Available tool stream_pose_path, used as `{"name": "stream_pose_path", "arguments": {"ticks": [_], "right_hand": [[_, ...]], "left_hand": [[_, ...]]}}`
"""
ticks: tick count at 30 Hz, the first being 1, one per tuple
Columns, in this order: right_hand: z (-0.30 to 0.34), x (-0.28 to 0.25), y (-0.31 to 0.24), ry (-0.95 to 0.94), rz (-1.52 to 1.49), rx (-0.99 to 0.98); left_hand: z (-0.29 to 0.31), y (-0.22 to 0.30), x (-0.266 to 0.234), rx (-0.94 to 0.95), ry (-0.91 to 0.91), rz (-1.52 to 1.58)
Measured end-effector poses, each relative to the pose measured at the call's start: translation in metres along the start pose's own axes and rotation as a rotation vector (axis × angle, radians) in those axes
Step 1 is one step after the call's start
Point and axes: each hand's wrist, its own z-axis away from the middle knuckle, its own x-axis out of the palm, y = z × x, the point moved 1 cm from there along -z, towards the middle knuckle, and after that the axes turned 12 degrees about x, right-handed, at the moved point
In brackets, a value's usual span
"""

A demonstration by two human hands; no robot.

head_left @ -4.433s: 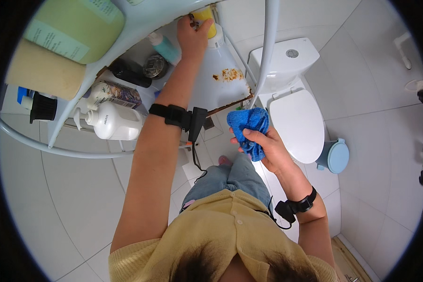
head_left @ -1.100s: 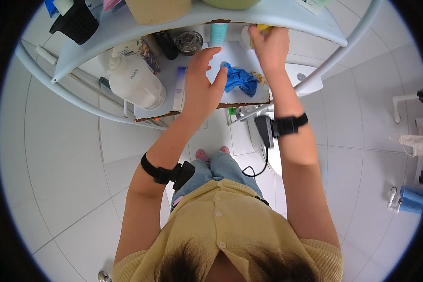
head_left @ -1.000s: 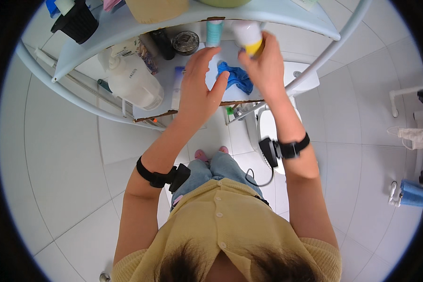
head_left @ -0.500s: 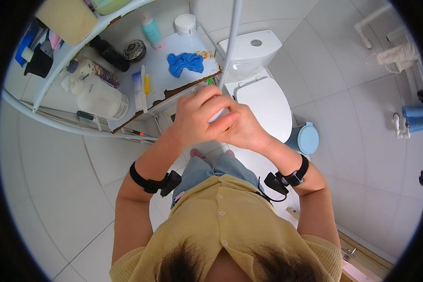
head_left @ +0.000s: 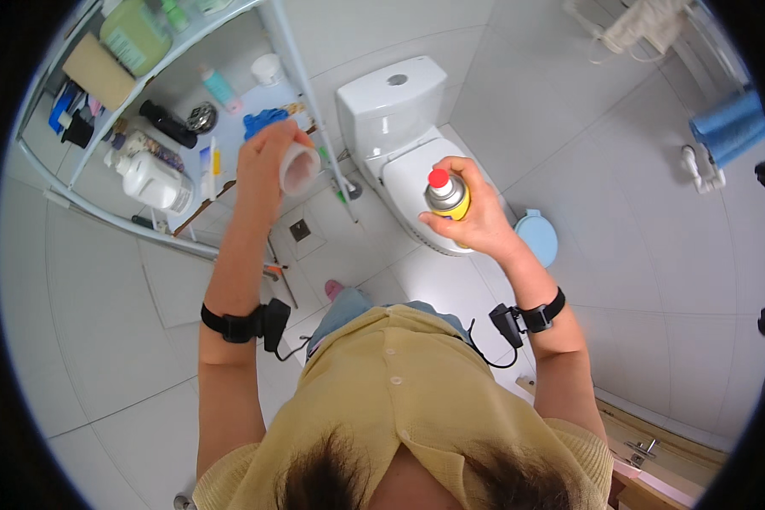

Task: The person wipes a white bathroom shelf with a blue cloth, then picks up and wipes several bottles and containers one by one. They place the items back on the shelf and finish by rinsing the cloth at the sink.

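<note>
A yellow spray can [head_left: 456,209] with a silver shoulder and red nozzle is upright in my right hand [head_left: 483,212], the fingers wrapped round its side. It is held in front of the white toilet [head_left: 404,174]. In my left hand [head_left: 266,161] is a hollow whitish cap [head_left: 301,170], its open end turned toward the right. My left hand is near the shelf's corner, where a crumpled blue cloth [head_left: 263,121] lies just beyond it. The two hands are well apart.
At left a metal-framed shelf [head_left: 302,76] holds a white pump bottle [head_left: 155,182], a black bottle [head_left: 168,124] and other toiletries. A light-blue bin [head_left: 536,239] stands right of the toilet. A blue towel [head_left: 729,127] hangs on the right wall.
My hands were together around something whitish. They have separated, the left going left with the cap and the right going right with the spray can, now uncovered.
</note>
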Motion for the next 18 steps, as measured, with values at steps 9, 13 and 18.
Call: {"name": "stream_pose_path", "arguments": {"ticks": [9, 13, 18], "right_hand": [[0.042, -0.053, 0.011, -0.193, -0.563, 0.090], [0.049, -0.061, 0.011, -0.131, -0.904, 0.168], [0.030, -0.091, 0.038, 0.451, -0.298, 0.019]], "left_hand": [[0.072, -0.030, 0.071, -0.174, -0.059, 0.121], [0.085, -0.039, 0.073, -0.183, -0.054, 0.127], [0.104, -0.046, 0.067, -0.224, -0.023, 0.085]]}}
